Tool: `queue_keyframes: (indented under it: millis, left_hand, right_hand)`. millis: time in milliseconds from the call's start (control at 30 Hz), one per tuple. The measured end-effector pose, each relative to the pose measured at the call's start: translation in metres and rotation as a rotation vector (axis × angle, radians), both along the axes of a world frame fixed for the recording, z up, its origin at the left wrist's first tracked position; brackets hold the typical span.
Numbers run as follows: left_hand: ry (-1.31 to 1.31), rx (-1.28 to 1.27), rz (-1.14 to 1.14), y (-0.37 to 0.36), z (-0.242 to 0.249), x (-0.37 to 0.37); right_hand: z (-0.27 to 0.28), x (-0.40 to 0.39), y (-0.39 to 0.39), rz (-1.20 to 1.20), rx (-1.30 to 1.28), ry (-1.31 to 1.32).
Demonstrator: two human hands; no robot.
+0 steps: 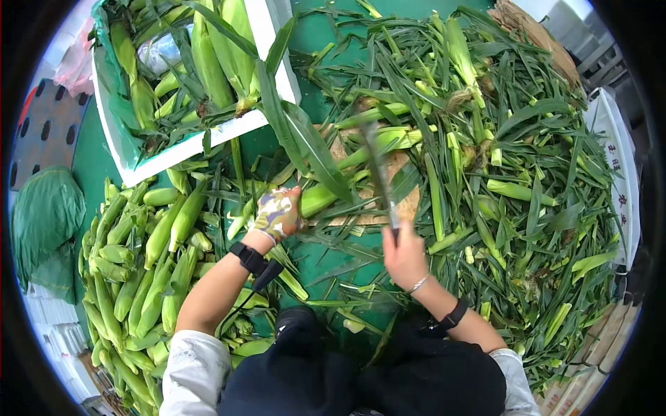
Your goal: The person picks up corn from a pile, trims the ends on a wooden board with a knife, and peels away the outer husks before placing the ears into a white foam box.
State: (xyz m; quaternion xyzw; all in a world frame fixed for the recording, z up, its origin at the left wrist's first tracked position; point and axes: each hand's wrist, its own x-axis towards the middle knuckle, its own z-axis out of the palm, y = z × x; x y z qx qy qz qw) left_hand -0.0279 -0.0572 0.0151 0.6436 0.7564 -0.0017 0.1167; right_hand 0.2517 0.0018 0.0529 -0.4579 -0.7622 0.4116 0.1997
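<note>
My feed comes through bright and evenly lit, with soft shadows. The white foam box's rim (280,45) looks nearly washed out to me. Motion smears the long grey metal knife blade (377,166), while the loose green corn leaves (538,111) look fairly crisp. Towards the edges, I see bending, bluish fringing and a round black border.

Pink plastic bag (74,67) sits L nr grey slotted panel (54,125), w/ grn mesh bundle (47,211) below, abv wht stack (54,315).
</note>
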Motion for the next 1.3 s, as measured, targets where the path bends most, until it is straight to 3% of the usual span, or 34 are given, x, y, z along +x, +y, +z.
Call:
queue_keyframes:
  millis: [67,100,200,333,467,533,600,667,733,767,800,833,867,900,933,967,1000,1033,1100,1133,1167,1233,1300]
  left_hand:
    - [-0.063,-0.014,0.028,-0.009,0.022,0.012]
    - [-0.116,-0.07,0.077,-0.014,0.032,0.015]
    - [-0.406,-0.308,0.301,-0.044,0.037,0.013]
    - [-0.724,-0.336,0.355,-0.083,-0.009,0.007]
    - [-0.86,-0.254,0.297,-0.094,0.014,0.012]
    - [-1.038,-0.201,0.347,-0.102,0.018,0.01]
    - [-0.922,-0.254,0.292,-0.101,0.068,0.007]
    - [-0.735,-0.135,0.531,-0.136,0.088,-0.011]
    - [-0.271,-0.008,0.775,-0.195,0.121,-0.035]
    - [-0.269,-0.025,1.094,-0.221,0.141,-0.047]
    - [0.035,0.086,1.006,-0.258,0.155,-0.061]
    - [0.26,0.057,1.21,-0.29,0.173,-0.068]
    - [0.681,0.02,1.188,-0.358,0.17,-0.09]
    - [0.707,-0.047,1.296,-0.383,0.193,-0.095]
    - [0.922,0.095,1.13,-0.45,0.181,-0.135]
    - [1.17,0.235,0.945,-0.514,0.17,-0.175]
    - [1.409,0.363,0.778,-0.577,0.159,-0.213]
    - [1.251,0.48,0.763,-0.484,0.171,-0.193]
    - [0.93,0.711,0.71,-0.282,0.2,-0.145]
    - [0.817,0.885,0.584,-0.224,0.179,-0.163]
    - [0.528,0.947,0.614,-0.157,0.166,-0.167]
    - [0.164,0.95,0.476,-0.03,0.154,-0.179]
    - [0.077,0.593,0.602,0.06,0.137,-0.198]
  right_hand:
    - [-0.055,0.015,-0.009,-0.008,-0.069,-0.212]
    - [-0.054,0.021,-0.006,-0.03,-0.045,-0.201]
    - [-0.042,0.027,0.012,-0.092,-0.021,-0.177]
    - [0.017,0.002,0.019,-0.222,0.016,0.082]
    - [0.02,-0.011,-0.009,-0.101,-0.048,0.213]
    - [-0.019,-0.007,-0.029,0.044,-0.112,0.051]
    - [-0.061,0.01,-0.04,0.043,-0.17,-0.073]
    - [-0.052,0.036,-0.017,0.051,-0.03,-0.273]
    - [-0.035,0.064,0.021,-0.05,0.058,-0.525]
    - [-0.029,0.08,0.045,-0.189,0.277,-0.672]
    - [-0.037,0.107,0.076,-0.305,0.334,-0.684]
    - [-0.053,0.144,0.114,-0.419,0.321,-0.508]
    - [-0.079,0.176,0.15,-0.545,0.257,-0.177]
    - [-0.092,0.195,0.173,-0.555,0.275,-0.038]
    - [-0.073,0.187,0.17,-0.275,0.627,-0.33]
    - [-0.073,0.173,0.17,-0.273,0.626,-0.322]
    - [-0.071,0.158,0.17,-0.257,0.619,-0.503]
    - [-0.065,0.143,0.171,-0.234,0.614,-0.684]
    - [-0.051,0.105,0.159,-0.187,0.525,-0.669]
    - [-0.052,0.096,0.157,-0.192,0.476,-0.657]
    - [-0.053,0.095,0.155,-0.177,0.488,-0.647]
    - [-0.027,0.09,0.146,-0.218,0.369,-0.522]
    - [-0.02,0.104,0.141,-0.198,0.342,-0.42]
